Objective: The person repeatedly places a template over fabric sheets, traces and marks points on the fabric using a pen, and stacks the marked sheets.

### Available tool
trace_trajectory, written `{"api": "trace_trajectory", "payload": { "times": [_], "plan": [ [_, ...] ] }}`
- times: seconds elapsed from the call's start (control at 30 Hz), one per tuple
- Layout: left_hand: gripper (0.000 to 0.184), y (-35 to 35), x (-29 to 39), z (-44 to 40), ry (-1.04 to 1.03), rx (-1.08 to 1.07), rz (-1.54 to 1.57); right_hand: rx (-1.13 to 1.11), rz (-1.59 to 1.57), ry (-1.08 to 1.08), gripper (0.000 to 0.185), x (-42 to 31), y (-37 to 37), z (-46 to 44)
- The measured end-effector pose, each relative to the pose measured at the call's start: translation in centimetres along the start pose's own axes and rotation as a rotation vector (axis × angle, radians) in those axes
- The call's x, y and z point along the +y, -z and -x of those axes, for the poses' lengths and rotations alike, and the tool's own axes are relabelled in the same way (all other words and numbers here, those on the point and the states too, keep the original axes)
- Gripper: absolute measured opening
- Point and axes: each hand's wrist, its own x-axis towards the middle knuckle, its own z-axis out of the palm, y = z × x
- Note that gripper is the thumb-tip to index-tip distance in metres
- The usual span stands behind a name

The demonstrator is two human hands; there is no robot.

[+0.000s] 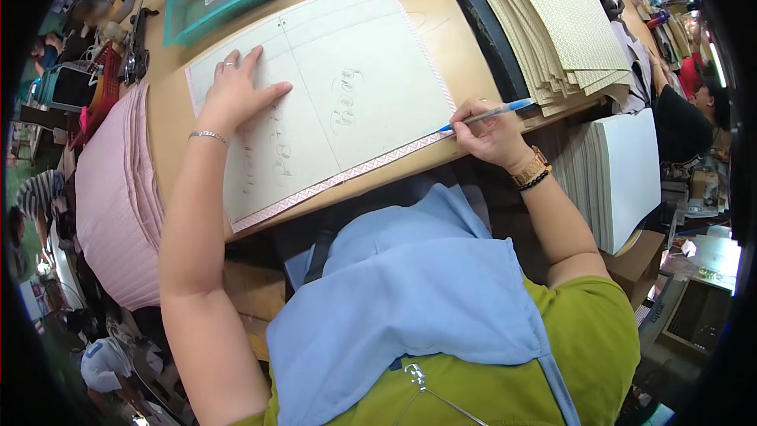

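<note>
A large pale pattern board (371,55) with handwriting and ruled lines lies on the wooden table (438,20). Beneath it, a pink-and-white patterned sheet (347,177) shows as a narrow border. My left hand (240,93) rests on the board's left part, palm down, fingers spread, holding nothing. My right hand (490,136) grips a blue pen (505,109) at the board's lower right corner. The pen's blue tip end touches or nearly touches the edge there.
A teal basket (183,25) with metal pieces stands at the back left. Cream patterned sheets (552,16) are piled at the back right, beside a dark bar (490,39). Pink fabric (114,197) hangs left; a white stack (631,166) stands right. A co-worker (686,122) is far right.
</note>
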Motion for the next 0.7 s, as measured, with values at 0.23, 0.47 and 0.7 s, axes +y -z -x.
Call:
{"api": "trace_trajectory", "payload": {
  "times": [0.23, 0.47, 0.7],
  "plan": [
    [0.094, -0.1, -0.1, 0.5, -0.013, 0.029, -0.005, -0.031, -0.164, 0.017, 0.007, -1.0, -3.1, -0.4],
    [0.087, -0.8, 3.3, 7.0, 0.011, 0.056, -0.057, 0.13, 0.067, 0.009, 0.026, 1.1, -0.9, -2.9],
    [0.081, -4.8, 0.9, 14.1, 0.207, 0.272, 0.246, 0.036, 0.537, -0.015, 0.043, 0.4, -1.9, -2.2]
  ]
}}
